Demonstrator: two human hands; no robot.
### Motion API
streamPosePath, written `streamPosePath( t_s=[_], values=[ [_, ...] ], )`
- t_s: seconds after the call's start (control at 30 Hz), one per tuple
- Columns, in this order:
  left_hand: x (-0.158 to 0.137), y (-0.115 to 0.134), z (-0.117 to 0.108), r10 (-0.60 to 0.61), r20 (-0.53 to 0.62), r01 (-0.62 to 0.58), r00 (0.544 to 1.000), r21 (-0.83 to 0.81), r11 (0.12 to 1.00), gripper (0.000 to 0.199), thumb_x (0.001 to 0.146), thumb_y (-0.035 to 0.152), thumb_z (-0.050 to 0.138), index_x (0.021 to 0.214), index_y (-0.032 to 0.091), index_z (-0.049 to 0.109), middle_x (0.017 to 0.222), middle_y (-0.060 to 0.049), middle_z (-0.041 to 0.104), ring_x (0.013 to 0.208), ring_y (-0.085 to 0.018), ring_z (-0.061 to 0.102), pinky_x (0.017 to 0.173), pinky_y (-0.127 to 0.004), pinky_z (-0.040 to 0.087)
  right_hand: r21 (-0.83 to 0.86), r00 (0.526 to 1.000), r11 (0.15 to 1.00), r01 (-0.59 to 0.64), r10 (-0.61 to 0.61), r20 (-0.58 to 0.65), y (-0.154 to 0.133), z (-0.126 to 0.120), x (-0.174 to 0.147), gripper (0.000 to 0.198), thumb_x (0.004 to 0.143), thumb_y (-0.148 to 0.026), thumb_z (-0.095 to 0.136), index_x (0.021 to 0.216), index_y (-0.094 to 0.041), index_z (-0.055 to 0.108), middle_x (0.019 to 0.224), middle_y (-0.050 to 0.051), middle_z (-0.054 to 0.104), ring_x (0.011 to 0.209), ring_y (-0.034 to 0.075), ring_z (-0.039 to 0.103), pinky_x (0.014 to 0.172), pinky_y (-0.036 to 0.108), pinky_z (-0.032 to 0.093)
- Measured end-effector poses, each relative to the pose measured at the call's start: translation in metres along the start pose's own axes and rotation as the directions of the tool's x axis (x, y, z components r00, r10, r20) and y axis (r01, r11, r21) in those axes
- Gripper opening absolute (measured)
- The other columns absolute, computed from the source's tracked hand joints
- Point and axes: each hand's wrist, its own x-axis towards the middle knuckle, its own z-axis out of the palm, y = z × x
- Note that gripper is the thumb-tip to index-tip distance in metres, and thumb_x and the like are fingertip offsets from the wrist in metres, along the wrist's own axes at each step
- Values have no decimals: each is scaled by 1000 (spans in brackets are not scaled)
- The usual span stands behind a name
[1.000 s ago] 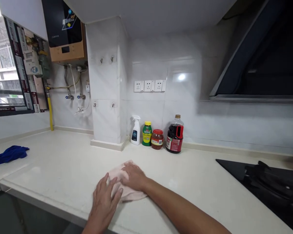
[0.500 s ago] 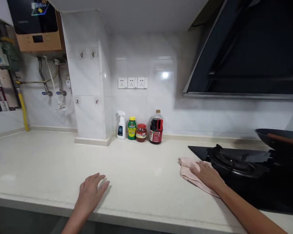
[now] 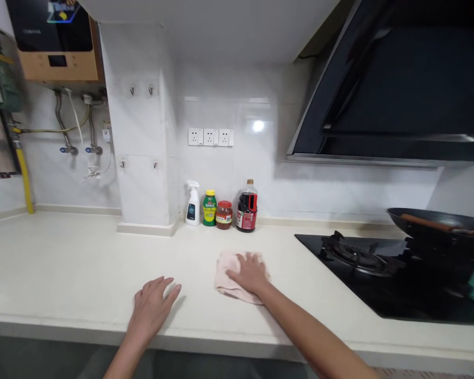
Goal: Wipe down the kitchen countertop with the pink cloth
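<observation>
My right hand (image 3: 252, 272) presses a pale pink cloth (image 3: 226, 268) flat on the white countertop (image 3: 90, 273), its fingers spread over the cloth and keeping hold of it. Part of the cloth is hidden under the palm. To the left, near the counter's front edge, my left hand (image 3: 155, 305) hovers at or just above the surface with fingers apart and nothing in it; whether it touches the counter I cannot tell.
Along the wall stand a white spray bottle (image 3: 192, 205), a green bottle with a yellow cap (image 3: 209, 209), a red-lidded jar (image 3: 224, 216) and a large dark sauce bottle (image 3: 247, 208). On the right lie a black gas stove (image 3: 379, 295) and a wok (image 3: 414, 223), under a range hood (image 3: 403, 95).
My right hand has slid the pink cloth left along the counter, away from the stove's edge. My left hand has barely shifted. The view has turned slightly right.
</observation>
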Motion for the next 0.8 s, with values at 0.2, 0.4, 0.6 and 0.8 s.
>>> streamPosePath(
  t_s=[0.2,0.4,0.6,0.8],
  values=[
    [3,-8,1,-19,-54,15,998,-62,998,50,95,53,41,125,24,68,136,-8,66,132,-29,54,110,-47,39,170,898,900,402,-423,118,-107,15,-37,86,88,-77,56,155,-28,34,165,13,13,151,37,1,121,57,7],
    [7,-9,-2,-49,6,50,999,-72,996,58,92,59,34,124,23,68,137,-7,66,133,-28,53,112,-46,36,296,774,763,575,-624,104,-84,5,-74,70,90,-64,60,148,-27,47,164,9,23,151,30,10,123,50,11],
    [6,-1,-8,-71,57,71,996,-8,997,60,90,61,33,122,25,69,139,-5,65,137,-29,49,113,-48,34,119,941,936,331,-338,37,33,-13,-58,66,95,-58,54,148,-19,48,161,10,28,150,30,16,122,47,17],
    [7,-3,-7,-48,54,47,997,32,998,62,88,62,36,122,23,70,137,-8,66,135,-31,51,111,-50,36,-33,997,999,3,-5,-72,176,-39,-91,67,97,-52,44,147,-7,45,159,19,29,150,35,16,121,55,20]
  ],
)
